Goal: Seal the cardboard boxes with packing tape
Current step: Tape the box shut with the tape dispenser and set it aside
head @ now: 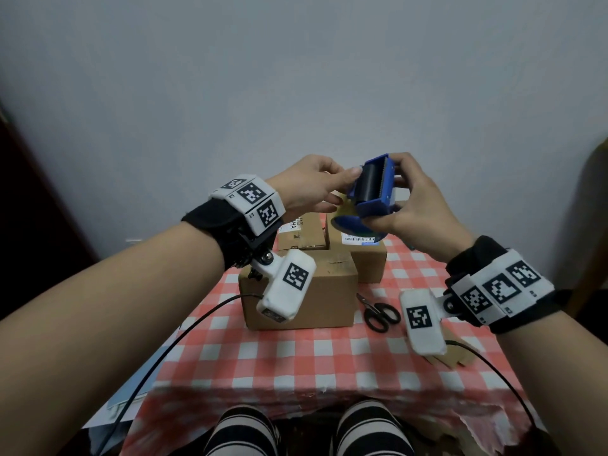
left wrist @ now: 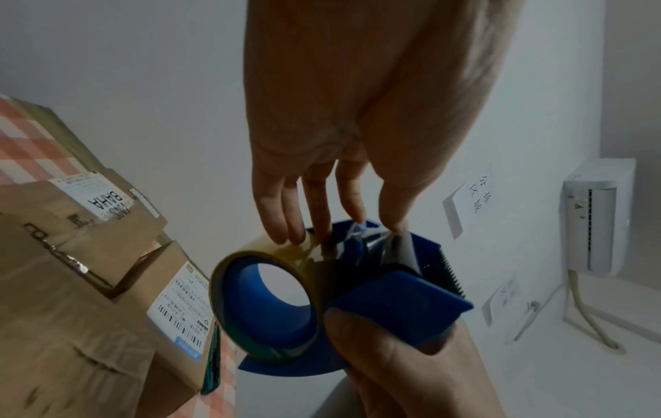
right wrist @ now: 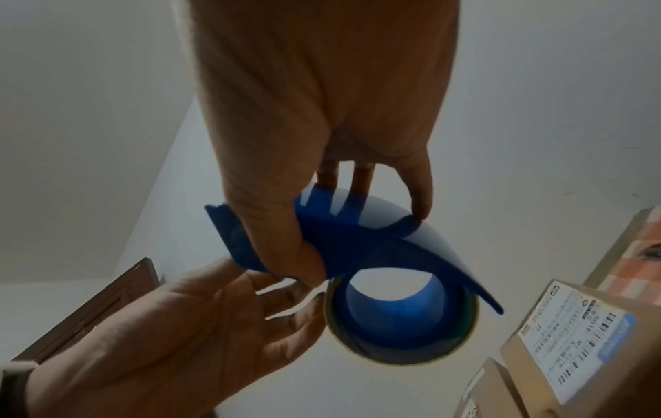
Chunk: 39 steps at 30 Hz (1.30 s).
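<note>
- The right hand (head: 418, 212) is gripping the blue tape holder (head: 371, 189).
- The left hand (head: 306, 185) is pinching the tape end (left wrist: 372, 243) there.
- Boxes (head: 299, 291) are sitting under both hands.

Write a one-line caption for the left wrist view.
Left hand pinches tape end on blue dispenser.

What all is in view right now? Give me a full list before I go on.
tape dispenser: one, blue, held above the boxes
tape roll: one, clear, on the dispenser
cardboard boxes: three, brown, mid-table
scissors: one, black handles, right of the front box
tablecloth: one, red-white check
cardboard scraps: brown, right edge
left hand: fingertips at the tape end
right hand: grips the dispenser
</note>
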Motion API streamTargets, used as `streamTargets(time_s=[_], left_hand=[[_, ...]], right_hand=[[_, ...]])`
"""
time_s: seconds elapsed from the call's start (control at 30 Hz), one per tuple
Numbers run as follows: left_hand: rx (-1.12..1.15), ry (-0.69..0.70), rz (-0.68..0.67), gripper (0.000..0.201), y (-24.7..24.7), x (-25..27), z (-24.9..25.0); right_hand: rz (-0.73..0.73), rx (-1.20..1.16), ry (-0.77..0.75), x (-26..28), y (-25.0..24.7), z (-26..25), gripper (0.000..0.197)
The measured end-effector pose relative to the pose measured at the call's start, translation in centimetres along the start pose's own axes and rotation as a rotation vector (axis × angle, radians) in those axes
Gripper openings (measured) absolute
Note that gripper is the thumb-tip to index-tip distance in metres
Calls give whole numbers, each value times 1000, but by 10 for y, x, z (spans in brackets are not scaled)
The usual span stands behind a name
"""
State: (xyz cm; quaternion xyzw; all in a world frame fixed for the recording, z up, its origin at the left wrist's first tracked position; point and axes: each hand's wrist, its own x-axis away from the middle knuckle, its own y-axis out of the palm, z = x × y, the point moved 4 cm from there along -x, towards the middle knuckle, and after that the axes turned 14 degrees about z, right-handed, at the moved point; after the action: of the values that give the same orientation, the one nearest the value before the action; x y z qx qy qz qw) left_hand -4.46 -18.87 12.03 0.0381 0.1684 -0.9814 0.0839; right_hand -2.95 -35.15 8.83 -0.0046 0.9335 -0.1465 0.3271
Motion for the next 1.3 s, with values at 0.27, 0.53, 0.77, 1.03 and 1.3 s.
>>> streamTargets(time_s=[0.27,0.53,0.77,1.03,1.3], left_hand=[[25,-106,-31,24,0,-1,-9],[95,-102,-124,41,-1,1,-13],[44,-60,-78,45,-3,-1,-18],[59,-49,11,24,-8,-4,-22],[-25,-40,12,10,-7,-4,-24]], right_hand=[[-57,8,5,3,2,2,67],[-86,41,8,4,5,5,67],[-105,50,25,5,10,8,66],[-102,73,49,4,13,11,66],[-88,88,54,5,17,13,65]])
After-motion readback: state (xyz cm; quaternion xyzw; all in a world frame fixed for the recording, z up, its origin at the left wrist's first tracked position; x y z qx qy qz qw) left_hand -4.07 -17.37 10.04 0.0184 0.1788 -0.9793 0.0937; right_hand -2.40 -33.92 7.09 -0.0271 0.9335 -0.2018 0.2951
